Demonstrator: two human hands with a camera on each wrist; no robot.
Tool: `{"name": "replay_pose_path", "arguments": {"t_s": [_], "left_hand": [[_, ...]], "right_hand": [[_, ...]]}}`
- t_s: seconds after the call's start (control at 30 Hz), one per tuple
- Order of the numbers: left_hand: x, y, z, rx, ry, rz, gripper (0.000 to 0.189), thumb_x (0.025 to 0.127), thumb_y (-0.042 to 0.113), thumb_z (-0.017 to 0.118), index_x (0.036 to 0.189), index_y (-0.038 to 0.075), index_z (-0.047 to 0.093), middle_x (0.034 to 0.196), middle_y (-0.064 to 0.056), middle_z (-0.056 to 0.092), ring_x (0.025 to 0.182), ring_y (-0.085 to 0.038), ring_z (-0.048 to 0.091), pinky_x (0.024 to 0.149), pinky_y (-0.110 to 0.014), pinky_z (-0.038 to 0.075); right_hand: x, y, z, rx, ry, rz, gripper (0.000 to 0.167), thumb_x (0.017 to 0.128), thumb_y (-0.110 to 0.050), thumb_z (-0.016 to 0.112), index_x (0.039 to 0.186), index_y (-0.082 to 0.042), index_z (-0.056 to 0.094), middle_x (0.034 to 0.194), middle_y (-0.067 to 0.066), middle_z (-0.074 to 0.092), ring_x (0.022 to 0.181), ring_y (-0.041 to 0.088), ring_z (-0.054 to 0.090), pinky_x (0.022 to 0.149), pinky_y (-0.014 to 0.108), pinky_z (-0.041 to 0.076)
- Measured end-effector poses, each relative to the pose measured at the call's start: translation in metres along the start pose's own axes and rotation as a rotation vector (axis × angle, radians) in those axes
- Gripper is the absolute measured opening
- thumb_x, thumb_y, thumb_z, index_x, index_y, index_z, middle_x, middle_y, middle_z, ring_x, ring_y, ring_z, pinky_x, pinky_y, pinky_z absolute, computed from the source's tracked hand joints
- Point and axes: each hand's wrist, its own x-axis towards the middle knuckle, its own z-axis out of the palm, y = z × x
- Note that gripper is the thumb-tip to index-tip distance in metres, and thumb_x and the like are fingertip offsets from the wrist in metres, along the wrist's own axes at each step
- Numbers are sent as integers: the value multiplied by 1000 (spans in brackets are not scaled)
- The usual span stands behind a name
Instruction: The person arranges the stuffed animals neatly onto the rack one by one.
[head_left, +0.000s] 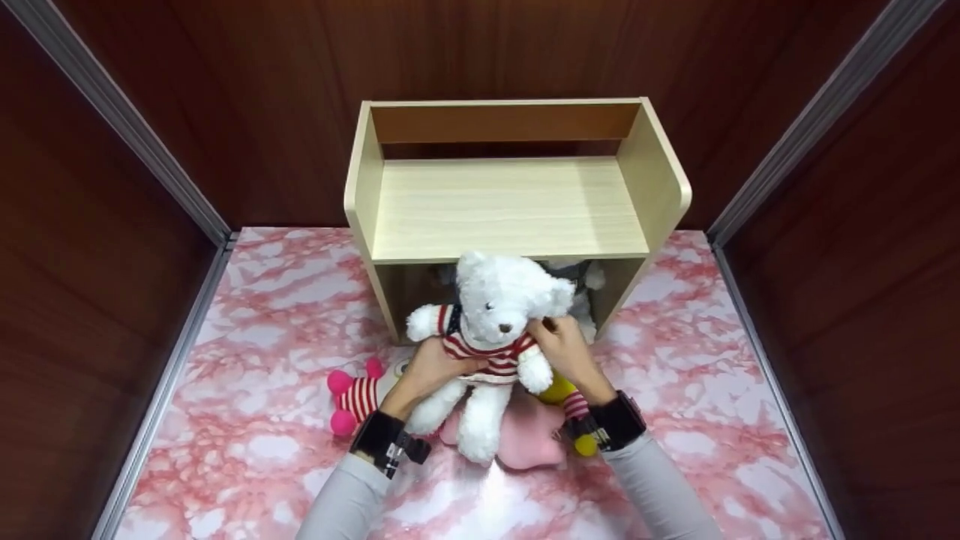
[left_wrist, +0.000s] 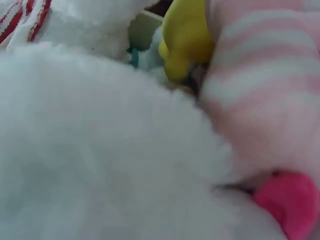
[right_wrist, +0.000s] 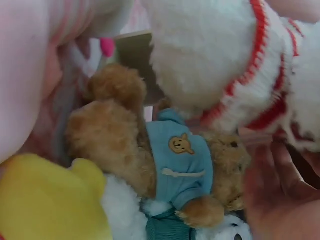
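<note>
A white teddy bear [head_left: 480, 435] in a red-and-white striped sweater is held upright in front of the shelf, facing the head camera. My left hand [head_left: 435, 367] grips the sweater at the bear's side, its thumb across the stripes. At the bear's other shoulder, my right hand [head_left: 566, 346] holds it with curled fingers, just below the ear. White fur fills much of the left wrist view. Past the bear, the right wrist view shows a brown teddy bear [right_wrist: 182, 160] in a light-blue top, lying on its side, with my right hand [right_wrist: 282, 200] nearby.
The pale wooden shelf [head_left: 510, 206] stands against a dark wood wall; grey plush shows in its lower compartment. Beneath my arms lie a pink plush [head_left: 534, 435], a striped plush with bright pink feet [head_left: 342, 422] and a yellow plush [head_left: 556, 391]. The floor [head_left: 262, 360] has a pink-and-white marbled pattern.
</note>
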Motion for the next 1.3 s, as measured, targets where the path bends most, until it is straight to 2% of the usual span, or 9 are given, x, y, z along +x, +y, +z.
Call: {"name": "replay_pose_path", "arguments": {"t_s": [0.13, 0.2, 0.33, 0.47, 0.7, 0.87, 1.03, 1.2, 1.3], "left_hand": [[-5, -7, -8, 64, 36, -26, 40, 76, 31, 91, 105, 7, 77, 97, -2, 78, 93, -19, 71, 89, -39, 56], [-6, -11, -11, 31, 36, -19, 38, 78, 29, 90, 105, 6, 77, 98, -4, 78, 94, -20, 71, 90, -38, 56], [-10, -20, -17, -42, 70, -9, 35, 80, 20, 90, 107, 2, 76, 99, -8, 77, 94, -22, 72, 88, -36, 57], [-15, -28, -23, 17, 159, -47, 35, 79, 26, 91, 104, 5, 77, 97, -5, 78, 92, -20, 72, 86, -35, 57], [-24, -40, -27, -101, 297, -61, 38, 78, 16, 91, 107, -2, 75, 101, -13, 77, 96, -25, 72, 90, -34, 56], [-25, -49, -24, -215, 380, -53, 33, 78, 8, 89, 106, -4, 74, 99, -12, 77, 93, -20, 71, 88, -28, 56], [-25, -56, -22, -238, 411, -44, 31, 80, 6, 88, 106, -4, 75, 101, -13, 77, 93, -18, 71, 89, -27, 55], [-25, -54, -21, -213, 441, -48, 37, 80, 5, 87, 113, -5, 73, 108, -14, 76, 99, -18, 70, 93, -26, 52], [-27, -45, -20, -204, 447, -45, 33, 80, 2, 85, 110, -8, 73, 104, -16, 76, 96, -17, 70, 92, -26, 53]], "right_hand": [[0, 2, 3, -54, -64, -36, 22, 100, -10, 62, 114, 2, 74, 113, 20, 74, 104, 33, 69, 96, 50, 54], [1, 3, 4, -69, -79, -53, 21, 102, -12, 61, 113, 0, 74, 113, 19, 74, 106, 32, 68, 96, 50, 53], [4, 7, 6, -76, -47, -107, 19, 106, -13, 59, 105, -1, 73, 111, 15, 72, 105, 29, 67, 95, 47, 53], [8, 8, 12, -113, -27, -105, 21, 106, -16, 59, 102, -2, 74, 114, 16, 71, 107, 31, 67, 97, 47, 53], [19, 11, 28, -389, -89, -134, 29, 103, -17, 63, 125, 0, 72, 126, 24, 66, 115, 41, 64, 102, 53, 51], [30, 15, 44, -571, -146, -123, 28, 105, -23, 62, 124, -6, 73, 111, 20, 69, 95, 39, 68, 80, 54, 58], [36, 18, 63, -752, -175, -92, 20, 101, -21, 67, 107, -3, 71, 93, 19, 68, 76, 40, 68, 62, 54, 58], [40, 24, 80, -995, -66, -214, 18, 89, -6, 72, 106, -1, 69, 104, 21, 68, 88, 40, 67, 62, 51, 59], [44, 26, 89, -998, -71, -231, 23, 89, -10, 72, 111, -5, 71, 114, 20, 67, 98, 40, 66, 75, 55, 60]]}}
